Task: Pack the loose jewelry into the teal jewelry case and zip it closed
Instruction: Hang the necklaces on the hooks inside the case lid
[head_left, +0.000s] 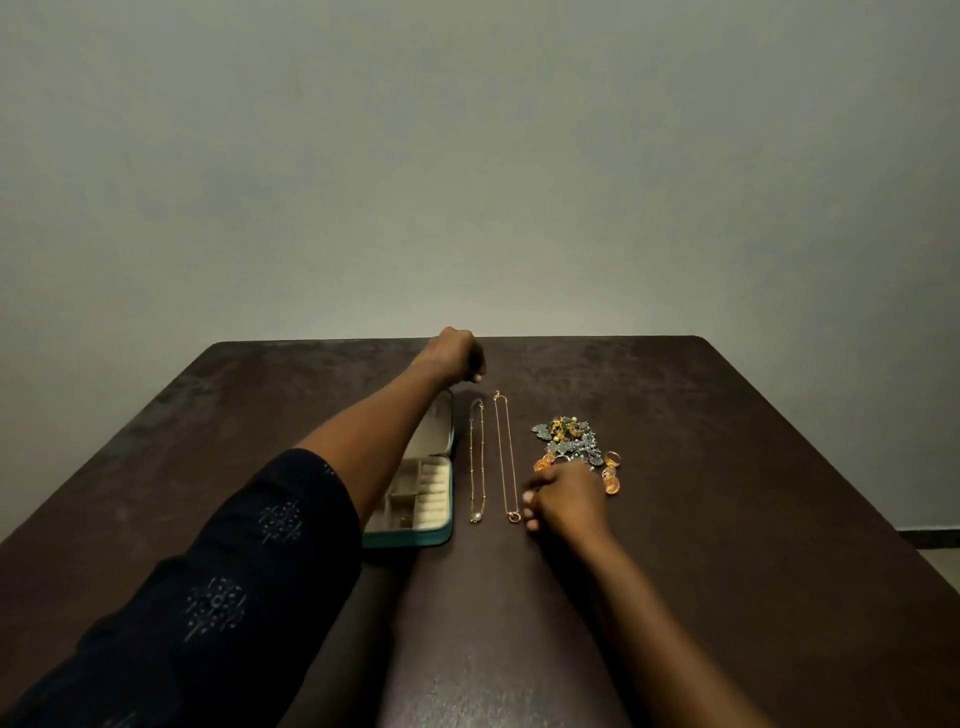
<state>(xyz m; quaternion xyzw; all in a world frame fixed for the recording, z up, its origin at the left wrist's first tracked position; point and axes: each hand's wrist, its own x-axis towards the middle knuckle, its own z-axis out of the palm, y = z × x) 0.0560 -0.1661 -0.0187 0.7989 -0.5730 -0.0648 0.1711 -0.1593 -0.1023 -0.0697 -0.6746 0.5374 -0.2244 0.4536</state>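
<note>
Reaching forward, left hand (456, 357) curled; right hand (567, 500) nearer.

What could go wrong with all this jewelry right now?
The thin chain and the beaded chain lie close together, so lifting one might snag and tangle the other. The left arm stretches over the open teal case and could bump it. The right hand sits beside the earring pile and could scatter it.

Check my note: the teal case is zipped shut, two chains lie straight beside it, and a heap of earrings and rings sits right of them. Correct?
No: the head view shows the teal case open, its compartments exposed. The two chains lie straight beside it, the heap to their right.
</note>
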